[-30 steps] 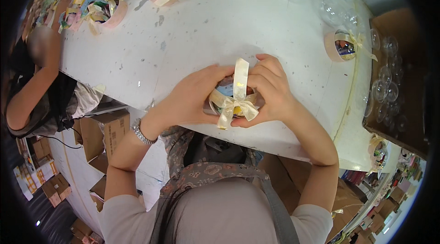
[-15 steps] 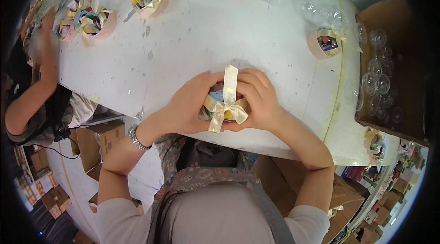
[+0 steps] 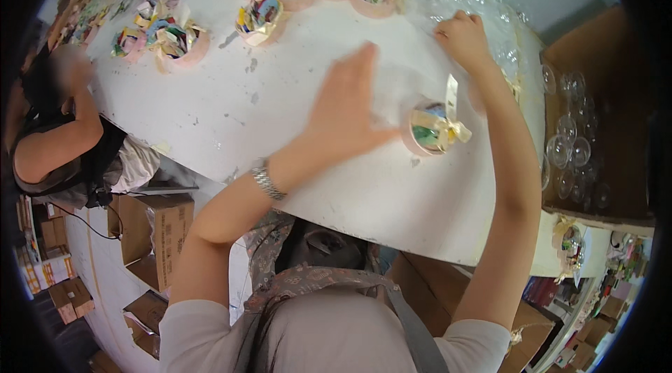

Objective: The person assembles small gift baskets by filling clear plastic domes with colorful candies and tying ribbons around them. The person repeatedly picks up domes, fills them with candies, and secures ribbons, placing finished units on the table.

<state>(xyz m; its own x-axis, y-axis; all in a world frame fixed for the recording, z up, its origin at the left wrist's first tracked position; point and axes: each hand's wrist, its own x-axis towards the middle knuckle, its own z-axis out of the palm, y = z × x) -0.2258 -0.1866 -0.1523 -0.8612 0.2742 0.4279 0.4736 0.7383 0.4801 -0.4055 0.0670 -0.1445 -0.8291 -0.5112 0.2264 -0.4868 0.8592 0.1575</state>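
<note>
Above the white counter (image 3: 378, 198), my left hand (image 3: 341, 103) is free of any object, its fingers straight and pointing toward the far side, its thumb spread out to the right. It looks blurred, and a silvery metal band (image 3: 267, 180) circles that wrist. My right arm reaches farther out, elbow slightly bent, and ends in my right hand (image 3: 463, 38) beside a heap of clear plastic domes (image 3: 500, 30). Those fingers curl inward; whether they pinch anything I cannot tell.

Just past my left thumb, between my two arms, a pale pink tub (image 3: 410, 140) stands on the counter, filled with small colourful packets and tied with a cream ribbon (image 3: 451, 96). I cannot tell if the thumb touches it.

Along the far side more filled tubs (image 3: 373, 9) cluster together, and others sit to the left, near another person's arm (image 3: 66, 138). On my right, an open cardboard box (image 3: 633, 128) holds clear rounded plastic pieces (image 3: 563, 152). Below the counter's left edge, brown cartons (image 3: 175, 240) rest beside a pale floor (image 3: 105, 303).
</note>
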